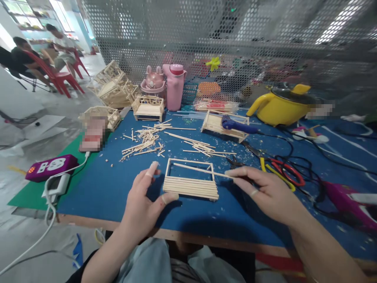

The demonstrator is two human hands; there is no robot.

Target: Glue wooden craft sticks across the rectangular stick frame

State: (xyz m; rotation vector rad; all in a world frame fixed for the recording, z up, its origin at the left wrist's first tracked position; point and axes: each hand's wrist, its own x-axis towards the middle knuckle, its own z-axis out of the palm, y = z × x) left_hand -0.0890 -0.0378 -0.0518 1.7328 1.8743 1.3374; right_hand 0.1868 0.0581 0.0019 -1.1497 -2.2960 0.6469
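A small frame of thin wooden sticks (191, 188) lies flat on the blue work surface in front of me; its near half is covered by parallel sticks and its far half is an open rectangle. My right hand (259, 190) pinches one end of a thin wooden stick (200, 169), which slants across the open half of the frame. To the left, my left hand (147, 192) has thumb and fingers spread apart, the thumb at the frame's near left corner. Whether that thumb touches the frame I cannot tell. Some fingertips look wrapped in pale covers.
Loose sticks (147, 141) lie beyond the frame. A blue glue gun (238, 125) rests on another stick piece. Pliers (277, 173), cables and a yellow pot (279, 106) are at right. Finished stick models (149, 108), a pink bottle (174, 88) and a phone (93, 133) stand around left.
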